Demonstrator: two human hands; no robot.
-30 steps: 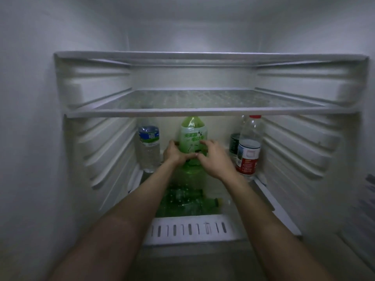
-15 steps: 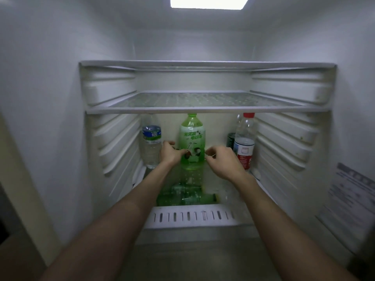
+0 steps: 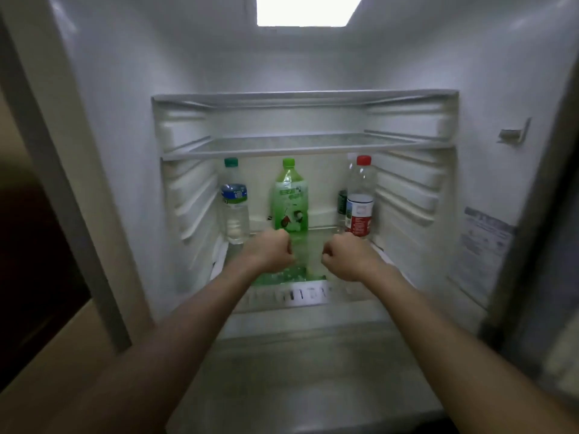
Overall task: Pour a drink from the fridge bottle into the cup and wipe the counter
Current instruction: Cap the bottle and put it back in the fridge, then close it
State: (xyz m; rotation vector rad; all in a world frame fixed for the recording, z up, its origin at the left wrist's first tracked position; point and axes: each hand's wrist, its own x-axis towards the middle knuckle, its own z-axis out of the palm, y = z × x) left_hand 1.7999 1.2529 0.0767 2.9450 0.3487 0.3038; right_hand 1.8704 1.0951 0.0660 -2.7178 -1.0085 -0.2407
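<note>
Left forearm (image 3: 175,327) and right forearm (image 3: 438,333) stretched forward, left hand (image 3: 272,250) fisted, right hand (image 3: 346,256) fisted, level, apart

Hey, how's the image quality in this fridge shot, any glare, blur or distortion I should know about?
Head view: the light panel at the top is blown out white; the left hand and right hand are motion-smeared, as is the sticker on the right wall; the wide lens bows the frame edges; the far left is dark.
</note>
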